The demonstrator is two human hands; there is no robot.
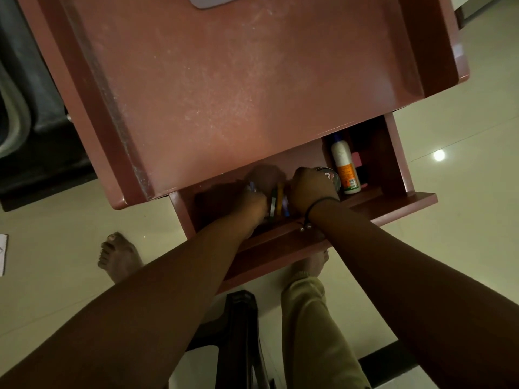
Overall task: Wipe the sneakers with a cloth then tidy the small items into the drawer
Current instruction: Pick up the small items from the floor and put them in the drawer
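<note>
We see the red-brown tabletop [224, 88] from above, w/ its drawer [398, 203] pulled open. Both hands are inside it. Left hand [251, 204] is blurred, so we cannot tell its grip. Right hand [311, 189] curls around a round tin [331, 176]; its label is not readable. Between the hands stand thin flat items [278, 200] on edge. A white-orange bottle [345, 167] lies just right of the tin, cap pointing to the back; text too small.

A dusty reddish-brown table [224, 88] stands on glossy pale floor tiles [463, 220], perhaps beside dark furniture [33, 153].
</note>
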